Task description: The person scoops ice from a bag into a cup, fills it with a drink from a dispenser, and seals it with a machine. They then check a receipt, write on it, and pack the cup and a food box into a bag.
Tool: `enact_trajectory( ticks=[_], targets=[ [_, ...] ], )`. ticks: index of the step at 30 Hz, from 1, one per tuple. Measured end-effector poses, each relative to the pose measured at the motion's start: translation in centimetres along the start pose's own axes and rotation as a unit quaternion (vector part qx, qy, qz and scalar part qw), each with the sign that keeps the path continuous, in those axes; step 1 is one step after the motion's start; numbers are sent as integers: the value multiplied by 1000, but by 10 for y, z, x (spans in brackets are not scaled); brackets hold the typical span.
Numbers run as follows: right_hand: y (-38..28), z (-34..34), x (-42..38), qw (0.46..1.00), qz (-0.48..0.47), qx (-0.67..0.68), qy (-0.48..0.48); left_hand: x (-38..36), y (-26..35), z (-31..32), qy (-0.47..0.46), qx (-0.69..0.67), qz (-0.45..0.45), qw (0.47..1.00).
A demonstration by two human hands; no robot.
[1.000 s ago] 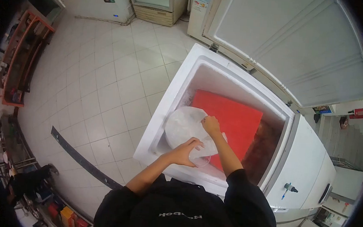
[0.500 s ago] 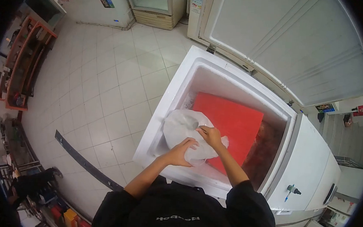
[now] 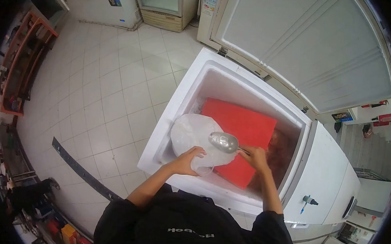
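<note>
The open freezer [image 3: 177, 105] leaves room along its right end, where a sunken gap lies between the red board [image 3: 248, 134] and the inner wall. On the left, a white bag [image 3: 188, 128] sits close to the rim, so there is little space on that side. The near edge runs just in front of the person's body.

The right hand [image 3: 255, 158] has its grip closed on the handle of a metal scoop [image 3: 223, 142], whose bowl is over the bag's right part; whether they touch, I cannot tell. The left hand [image 3: 186, 161] curls its grip round a clear cup [image 3: 205, 170] at the bag's near side.

Beyond, the raised lid [image 3: 294, 43] walls off the far side. A small bottle [image 3: 308, 200] stands on the white top [image 3: 324, 170] to the right. Tiled floor [image 3: 121, 95] spreads leftward, crossed by a dark strip [image 3: 80, 173].
</note>
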State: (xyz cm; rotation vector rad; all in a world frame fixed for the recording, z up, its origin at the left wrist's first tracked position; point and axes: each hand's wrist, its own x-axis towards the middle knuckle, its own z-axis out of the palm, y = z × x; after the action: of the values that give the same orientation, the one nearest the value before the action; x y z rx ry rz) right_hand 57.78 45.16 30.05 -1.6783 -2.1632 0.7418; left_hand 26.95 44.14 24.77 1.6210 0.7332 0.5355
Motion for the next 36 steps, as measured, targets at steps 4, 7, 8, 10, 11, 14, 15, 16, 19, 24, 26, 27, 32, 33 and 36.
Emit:
enact_trajectory(
  ticks=[4, 7, 8, 10, 11, 14, 15, 16, 19, 24, 26, 27, 32, 33, 36],
  targets=[
    [-78, -60, -2, 973, -128, -152, -115, -3, -12, 10, 48, 44, -5, 998],
    [-127, -49, -6, 927, -143, -309, -159, -3, -9, 11, 50, 1, 11, 999],
    [-130, -47, -6, 923, -151, -328, -133, -5, -12, 13, 52, -10, 4, 999],
    [-149, -73, -1, 917, -106, -353, -151, -8, -20, 15, 63, -32, -10, 997],
    [-157, -85, 5, 913, -84, -365, -158, -9, -21, 16, 68, -14, -3, 998],
    [-156, -101, 29, 955, -15, -289, -59, -10, -8, 13, 70, 30, -9, 997],
    [-155, -95, 38, 973, 25, -231, -6, -11, -8, 11, 63, 38, -3, 997],
    [-150, -80, 49, 982, 65, -173, 46, -11, -8, 10, 57, 45, 5, 997],
    [-102, 33, 60, 958, 182, 38, 219, -15, -13, 11, 29, 52, 14, 998],
    [-42, 156, 33, 985, 132, -112, -25, -30, -50, 9, -10, 120, 14, 993],
    [-46, 130, 35, 985, 126, -120, 15, -44, -58, 19, 7, 105, 14, 994],
    [-56, 121, 36, 981, 160, -97, 52, -48, -55, 23, 16, 86, 9, 996],
    [-57, 150, 56, 979, 112, -171, 15, -34, -53, 33, 71, 39, 35, 996],
    [-58, 156, 57, 969, 30, -237, -62, -35, -54, 35, 61, 45, 33, 997],
    [-57, 144, 68, 978, 4, -200, -59, -35, -59, 27, 47, 67, 44, 996]
  ],
)
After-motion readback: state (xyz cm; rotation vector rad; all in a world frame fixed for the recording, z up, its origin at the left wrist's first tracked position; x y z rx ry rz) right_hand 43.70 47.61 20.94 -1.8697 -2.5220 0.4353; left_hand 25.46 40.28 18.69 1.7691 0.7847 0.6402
